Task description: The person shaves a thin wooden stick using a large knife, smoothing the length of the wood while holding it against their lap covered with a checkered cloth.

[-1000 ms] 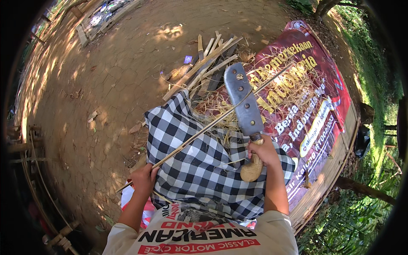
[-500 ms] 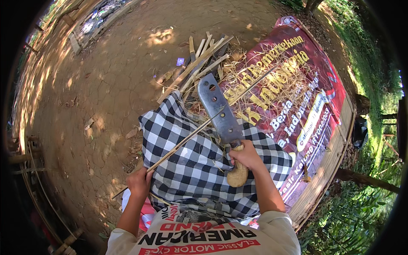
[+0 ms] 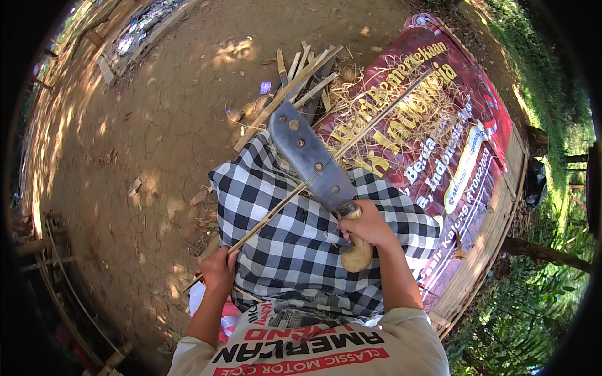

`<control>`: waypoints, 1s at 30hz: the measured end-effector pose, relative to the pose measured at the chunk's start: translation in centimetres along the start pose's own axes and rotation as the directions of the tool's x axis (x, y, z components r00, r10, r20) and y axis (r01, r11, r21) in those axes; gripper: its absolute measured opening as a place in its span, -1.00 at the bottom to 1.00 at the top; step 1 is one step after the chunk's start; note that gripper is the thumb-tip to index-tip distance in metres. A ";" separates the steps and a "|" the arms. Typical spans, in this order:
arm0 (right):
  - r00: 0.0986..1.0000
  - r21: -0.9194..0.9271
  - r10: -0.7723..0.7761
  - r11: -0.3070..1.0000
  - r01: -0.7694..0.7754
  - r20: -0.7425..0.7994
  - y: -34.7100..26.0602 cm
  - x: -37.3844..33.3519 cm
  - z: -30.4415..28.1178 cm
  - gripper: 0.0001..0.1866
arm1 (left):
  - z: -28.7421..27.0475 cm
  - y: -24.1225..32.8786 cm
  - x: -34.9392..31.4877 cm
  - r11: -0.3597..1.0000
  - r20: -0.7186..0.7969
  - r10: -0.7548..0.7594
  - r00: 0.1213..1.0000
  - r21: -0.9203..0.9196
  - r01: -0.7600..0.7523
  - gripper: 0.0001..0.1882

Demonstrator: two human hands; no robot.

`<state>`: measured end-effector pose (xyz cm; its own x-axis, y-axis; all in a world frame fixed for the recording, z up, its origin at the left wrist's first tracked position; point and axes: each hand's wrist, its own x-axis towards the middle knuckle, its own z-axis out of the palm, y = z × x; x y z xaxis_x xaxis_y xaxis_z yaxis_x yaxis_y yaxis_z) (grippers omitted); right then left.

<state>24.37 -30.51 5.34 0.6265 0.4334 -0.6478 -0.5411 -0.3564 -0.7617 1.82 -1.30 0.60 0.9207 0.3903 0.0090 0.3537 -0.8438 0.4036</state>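
My right hand [image 3: 369, 225] is wrapped round the wooden handle [image 3: 357, 254] of a broad machete [image 3: 307, 156], whose grey blade has several round spots or holes and tilts up to the left. My left hand [image 3: 217, 268] is closed on a long thin bamboo strip [image 3: 269, 217]. Running diagonally up to the right, the strip meets the blade near its middle and carries on beyond it over the banner. Whether it passes through a hole or across the blade, I cannot tell. Beneath both lies a black-and-white checked cloth [image 3: 269, 241] over my lap.
A dark red printed banner [image 3: 451, 150] spreads on a bamboo platform [image 3: 486, 250] at the right, strewn with curly shavings [image 3: 401, 106]. Several split bamboo pieces [image 3: 307, 69] lie in a pile ahead. Dry, cracked earth [image 3: 150, 125] stretches to the left, with a small purple packet [image 3: 265, 88].
The machete blade has tilted further left, its tip moving left. My left hand has shifted slightly right and up with the strip, whose far end reaches further up to the right.
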 end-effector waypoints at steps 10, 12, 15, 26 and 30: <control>0.992 -0.150 0.014 0.989 0.006 0.129 2.1 -1.1 4.1 -0.81 | 0.1 -0.5 0.0 0.998 -0.006 0.020 1.000 -0.054 -0.020 -0.71; 0.998 -0.050 0.000 0.999 0.003 0.071 1.3 -0.8 3.7 -0.81 | 0.0 -0.2 0.1 0.999 -0.010 -0.005 1.000 -0.047 0.004 -0.71; 0.999 0.123 -0.018 0.992 0.024 -0.049 2.2 -0.2 3.3 -0.82 | -0.7 0.8 0.4 0.999 0.016 -0.015 1.000 -0.038 0.015 -0.70; 0.994 -0.110 -0.001 0.994 0.014 0.113 3.1 -1.9 6.4 -0.71 | -0.5 1.2 0.4 0.991 0.019 -0.072 0.997 -0.115 0.074 -0.66; 0.988 -0.101 0.048 0.994 -0.034 0.145 2.9 -2.3 7.2 -0.75 | -0.7 1.8 0.9 0.985 0.018 -0.091 0.996 -0.144 0.093 -0.64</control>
<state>17.33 -26.62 4.74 0.5113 0.5313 -0.6755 -0.5027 -0.4526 -0.7365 3.21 -2.22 1.96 0.8875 0.4587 -0.0441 0.4099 -0.7421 0.5304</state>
